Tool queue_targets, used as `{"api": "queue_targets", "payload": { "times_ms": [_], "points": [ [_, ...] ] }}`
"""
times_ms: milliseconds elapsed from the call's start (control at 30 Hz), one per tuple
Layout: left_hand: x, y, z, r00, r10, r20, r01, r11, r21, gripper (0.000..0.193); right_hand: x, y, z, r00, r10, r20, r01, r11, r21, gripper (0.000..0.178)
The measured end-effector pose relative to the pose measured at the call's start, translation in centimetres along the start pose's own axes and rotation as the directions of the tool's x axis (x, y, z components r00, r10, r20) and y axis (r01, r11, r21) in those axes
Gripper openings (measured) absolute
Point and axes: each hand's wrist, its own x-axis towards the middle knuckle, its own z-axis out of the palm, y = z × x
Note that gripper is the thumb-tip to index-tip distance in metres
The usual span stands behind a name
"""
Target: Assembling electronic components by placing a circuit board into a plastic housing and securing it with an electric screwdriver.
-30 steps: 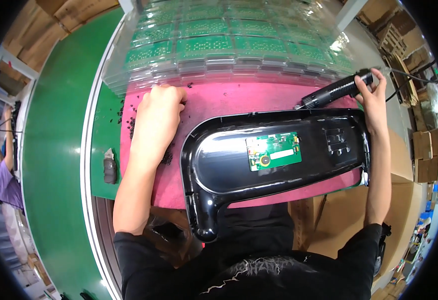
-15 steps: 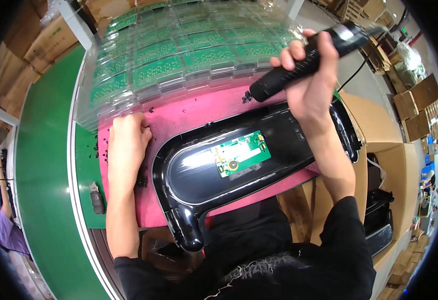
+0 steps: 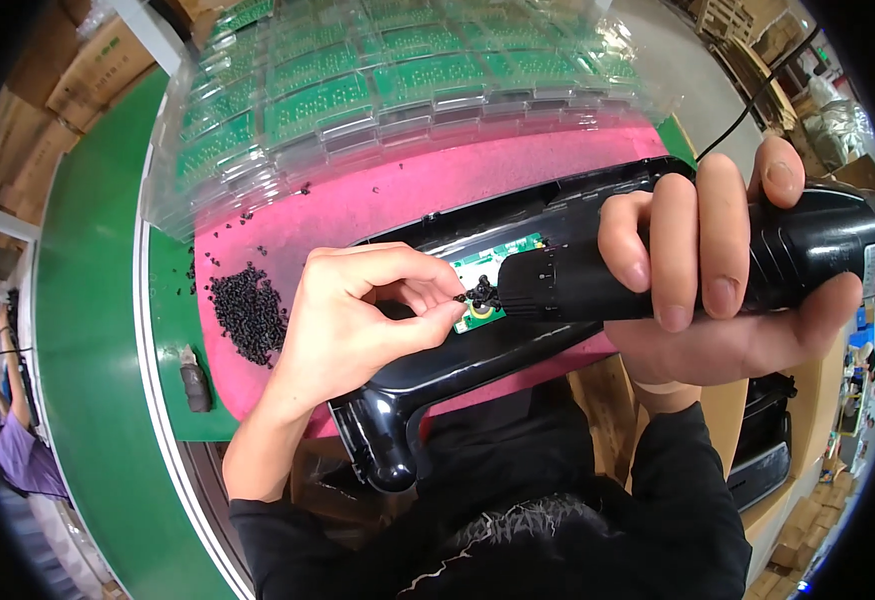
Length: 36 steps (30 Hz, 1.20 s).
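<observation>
Wrapped in my right hand [image 3: 703, 250] is a black electric screwdriver [image 3: 558, 285], held nearly level with its nose pointing left. A clump of small black screws [image 3: 483, 293] clings around that nose. Thumb and forefinger of my left hand [image 3: 343, 315] pinch a small black screw at the edge of the clump. Beneath lies a black plastic housing [image 3: 390, 420], partly covered by both hands. The green circuit board [image 3: 515, 248] inside it shows only in part behind the screwdriver. On the pink mat [image 3: 338, 205], left of my left hand, is a heap of black screws [image 3: 250, 315].
Clear plastic trays of green circuit boards [image 3: 408, 90] stand behind the mat. A small dark object [image 3: 195, 382] sits on the green tabletop [image 3: 88, 350]. Black parts [image 3: 763, 460] lie in a carton at right. Another person [image 3: 28, 455] is at far left.
The screwdriver has come down from the upper right to above the housing, now levelled. My left hand has moved right from the screw heap, uncovering it, to the screwdriver's nose.
</observation>
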Motion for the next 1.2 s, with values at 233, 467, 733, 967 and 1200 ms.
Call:
{"api": "queue_targets", "payload": {
  "times_ms": [233, 467, 733, 967, 1200],
  "points": [
    [-0.2, -0.6, 0.2, 0.998, -0.068, -0.010, 0.068, 0.997, -0.029, 0.014, -0.2, 0.9, -0.7, 0.977, 0.002, 0.212, 0.027, 0.991, -0.135, 0.053],
    [-0.1, -0.7, 0.5, 0.993, -0.118, 0.009, 0.118, 0.993, -0.028, 0.013, -0.7, 0.9, 0.0, 0.990, 0.007, 0.142, 0.014, 0.988, -0.151, 0.053],
    [0.4, -1.3, 1.0, 0.999, 0.020, -0.050, -0.002, 0.943, 0.332, 0.010, -0.5, 0.0, -3.8, 0.979, 0.024, 0.200, 0.010, 0.985, -0.170, 0.055],
    [0.4, -1.0, 0.8, 0.999, -0.017, 0.033, 0.002, 0.907, 0.420, 0.010, -1.1, 1.3, -5.2, 0.990, 0.062, -0.131, -0.113, 0.893, -0.436, 0.050],
    [0.4, -1.6, 1.1, 0.992, 0.109, 0.070, -0.129, 0.884, 0.450, 0.014, -1.0, 1.9, -5.3, 0.983, 0.062, -0.175, -0.148, 0.830, -0.538, 0.046]
  ]
}}
